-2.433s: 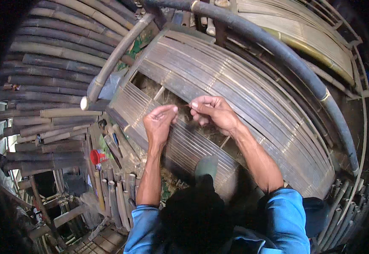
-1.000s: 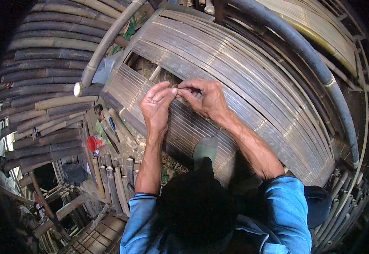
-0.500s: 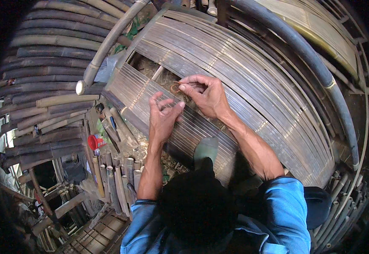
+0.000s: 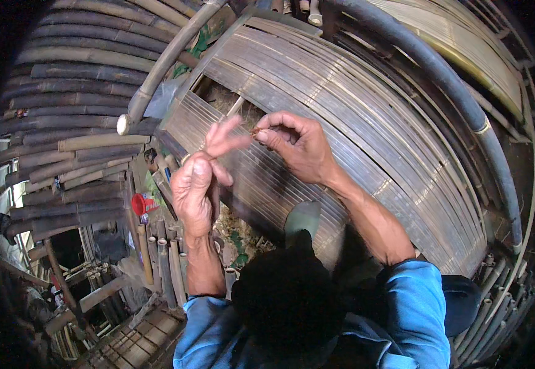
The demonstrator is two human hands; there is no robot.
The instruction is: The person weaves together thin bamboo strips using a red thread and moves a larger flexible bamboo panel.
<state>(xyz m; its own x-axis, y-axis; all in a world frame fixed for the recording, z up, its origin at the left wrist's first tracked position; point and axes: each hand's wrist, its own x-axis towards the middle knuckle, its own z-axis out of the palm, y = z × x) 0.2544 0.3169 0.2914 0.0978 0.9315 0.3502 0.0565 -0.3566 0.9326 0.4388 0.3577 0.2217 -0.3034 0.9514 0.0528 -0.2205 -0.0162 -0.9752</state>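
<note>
My right hand (image 4: 301,147) is pinched on a small bundle of thin reddish-orange wire (image 4: 255,131), held between thumb and fingertips. My left hand (image 4: 198,187) is just to its left, with some fingers stretched toward the wire and smeared by motion. I make out nothing in it. Both hands are above a wide panel of flat bamboo slats (image 4: 353,141), which has a long gap between two groups of slats beneath the hands. A pale crosspiece (image 4: 236,105) shows through that gap. My green boot (image 4: 302,218) rests on the near slats.
Dark bamboo poles (image 4: 86,101) lie stacked at the left. A thick pole (image 4: 163,67) slants beside the panel, and a long curved pole (image 4: 452,80) arches along its far right. Upright bamboo pieces (image 4: 164,264) and a red container (image 4: 139,204) stand at the left.
My left hand has moved left and toward me, its fingers now stretched and blurred. My right hand stays near the same spot with the wire. The view has shifted slightly.
</note>
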